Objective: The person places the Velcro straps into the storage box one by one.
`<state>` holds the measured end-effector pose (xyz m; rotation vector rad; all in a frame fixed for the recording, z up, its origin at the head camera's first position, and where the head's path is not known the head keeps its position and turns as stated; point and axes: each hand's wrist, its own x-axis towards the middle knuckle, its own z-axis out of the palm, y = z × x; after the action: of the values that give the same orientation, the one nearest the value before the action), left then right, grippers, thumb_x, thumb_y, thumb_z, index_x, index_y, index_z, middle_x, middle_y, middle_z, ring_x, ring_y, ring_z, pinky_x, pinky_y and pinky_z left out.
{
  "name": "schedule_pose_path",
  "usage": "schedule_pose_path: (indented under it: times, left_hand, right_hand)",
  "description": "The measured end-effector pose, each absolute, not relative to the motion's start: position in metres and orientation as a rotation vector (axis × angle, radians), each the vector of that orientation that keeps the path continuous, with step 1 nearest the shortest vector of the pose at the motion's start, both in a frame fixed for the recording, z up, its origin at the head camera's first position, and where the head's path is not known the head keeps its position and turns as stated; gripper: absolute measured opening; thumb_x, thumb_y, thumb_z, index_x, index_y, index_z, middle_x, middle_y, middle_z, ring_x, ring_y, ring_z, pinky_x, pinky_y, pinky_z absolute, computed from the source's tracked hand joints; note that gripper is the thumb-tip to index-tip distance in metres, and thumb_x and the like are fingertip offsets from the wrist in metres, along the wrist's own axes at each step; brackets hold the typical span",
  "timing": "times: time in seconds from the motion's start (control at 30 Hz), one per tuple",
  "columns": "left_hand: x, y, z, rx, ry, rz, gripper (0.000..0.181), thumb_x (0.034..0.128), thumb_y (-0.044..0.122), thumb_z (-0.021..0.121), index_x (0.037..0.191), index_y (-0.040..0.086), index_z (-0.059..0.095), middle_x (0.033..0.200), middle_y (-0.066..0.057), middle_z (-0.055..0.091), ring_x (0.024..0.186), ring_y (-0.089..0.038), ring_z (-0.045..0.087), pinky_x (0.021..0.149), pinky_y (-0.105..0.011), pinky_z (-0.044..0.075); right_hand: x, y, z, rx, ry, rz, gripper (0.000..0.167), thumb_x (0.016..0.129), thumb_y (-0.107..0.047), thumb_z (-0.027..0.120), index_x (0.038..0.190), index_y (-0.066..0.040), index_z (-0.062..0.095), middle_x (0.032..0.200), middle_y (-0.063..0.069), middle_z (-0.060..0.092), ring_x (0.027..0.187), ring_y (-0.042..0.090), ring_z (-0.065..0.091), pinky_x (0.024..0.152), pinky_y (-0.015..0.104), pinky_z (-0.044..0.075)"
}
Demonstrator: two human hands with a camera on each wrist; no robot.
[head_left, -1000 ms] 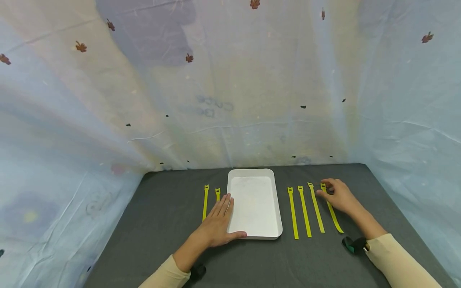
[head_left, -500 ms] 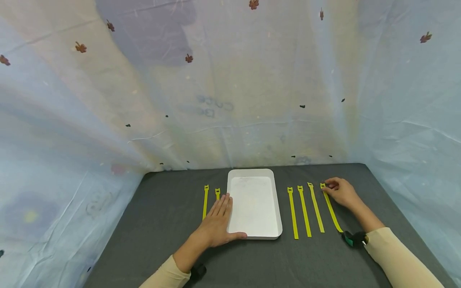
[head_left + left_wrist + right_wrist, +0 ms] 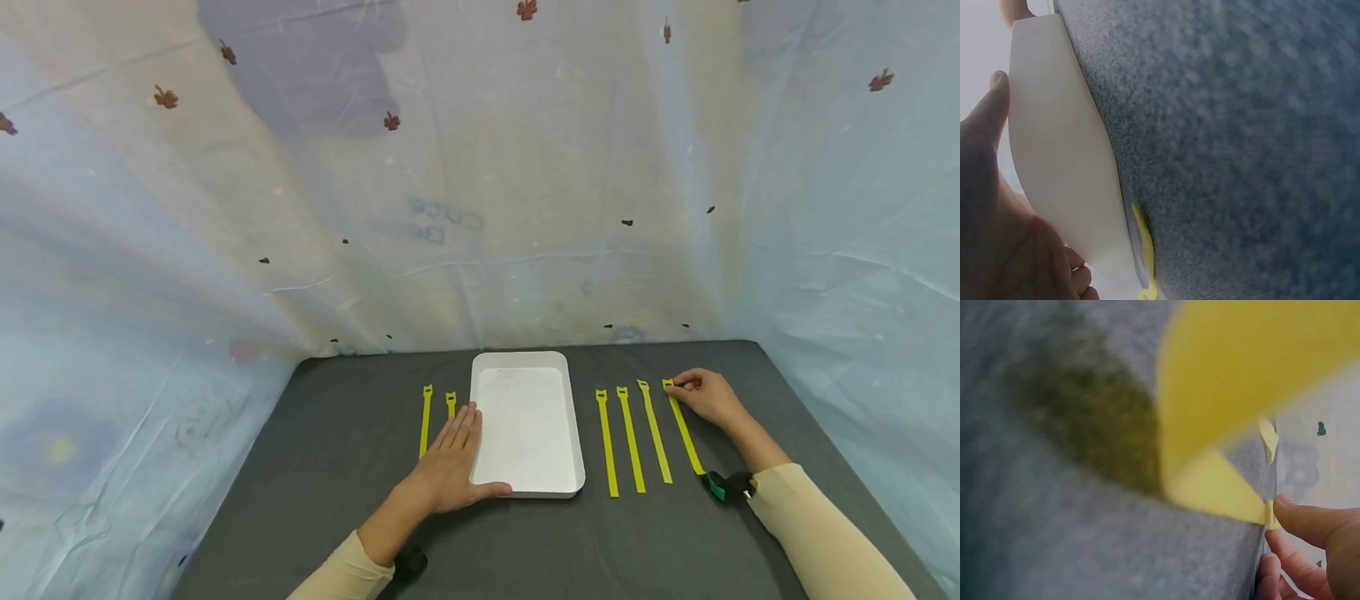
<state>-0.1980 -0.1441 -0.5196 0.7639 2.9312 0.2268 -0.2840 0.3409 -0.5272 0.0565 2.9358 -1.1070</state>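
My left hand rests with straight fingers on the left rim of a white rectangular tray, thumb along its near edge. The left wrist view shows the tray's side wall with my thumb and fingers against it. On the right, my right hand pinches the slotted head of the outermost yellow hook-and-loop cable tie. Close to the right wrist camera, that cable tie bends up off the cloth, its head between thumb and fingertips.
Several more yellow cable ties, such as the nearest one, lie in a row right of the tray. Two others, one being, lie left of it, partly behind my left hand. A dark grey cloth covers the table; patterned sheeting hangs behind.
My right thumb and fingers have closed on the outermost cable tie's head, and the hand has shifted slightly left. The left hand stays on the tray.
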Motion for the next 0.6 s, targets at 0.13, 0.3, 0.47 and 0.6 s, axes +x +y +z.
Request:
schedule_pose_path:
  times: [0.13, 0.3, 0.47, 0.6]
  left_hand:
    - [-0.1972, -0.1446, -0.5192, 0.763, 2.927, 0.235, 0.131, 0.0886, 0.092, 0.051, 0.171, -0.001, 0.01, 0.18, -0.02, 0.004, 0.166, -0.037, 0.006, 0.134, -0.05, 0.017]
    - [-0.196, -0.1445, -0.5174, 0.767, 2.921, 0.25, 0.129, 0.0897, 0.089, 0.054, 0.171, -0.002, 0.011, 0.18, -0.021, 0.005, 0.166, -0.038, 0.006, 0.133, -0.051, 0.017]
    - [-0.1956, -0.1438, -0.5161, 0.767, 2.916, 0.258, 0.129, 0.09, 0.089, 0.054, 0.171, -0.002, 0.011, 0.179, -0.021, 0.005, 0.166, -0.038, 0.006, 0.133, -0.051, 0.017]
    - [-0.1964, -0.1432, -0.5155, 0.765, 2.915, 0.26, 0.129, 0.09, 0.089, 0.053, 0.171, -0.002, 0.01, 0.179, -0.021, 0.004, 0.166, -0.038, 0.006, 0.134, -0.051, 0.017]
  right_hand:
    - [-0.2867, 0.3399, -0.5289, 0.052, 2.938, -1.099, 0.034, 0.106, -0.024, 0.071, 0.113, 0.009, 0.067, 0.097, 0.018, 0.064, 0.082, 0.028, 0.058, 0.068, 0.039, 0.047]
    - [-0.2889, 0.3406, -0.5323, 0.011, 2.947, -1.077, 0.029, 0.105, -0.023, 0.072, 0.105, 0.006, 0.069, 0.091, 0.014, 0.064, 0.076, 0.024, 0.055, 0.065, 0.036, 0.045]
    - [-0.2861, 0.3417, -0.5309, -0.01, 2.949, -1.093, 0.03, 0.106, -0.024, 0.071, 0.104, 0.005, 0.071, 0.092, 0.014, 0.066, 0.076, 0.023, 0.055, 0.065, 0.036, 0.045]
    - [-0.2847, 0.3436, -0.5297, -0.017, 2.925, -1.143, 0.031, 0.107, -0.027, 0.069, 0.107, 0.004, 0.072, 0.095, 0.014, 0.069, 0.077, 0.022, 0.057, 0.067, 0.036, 0.047]
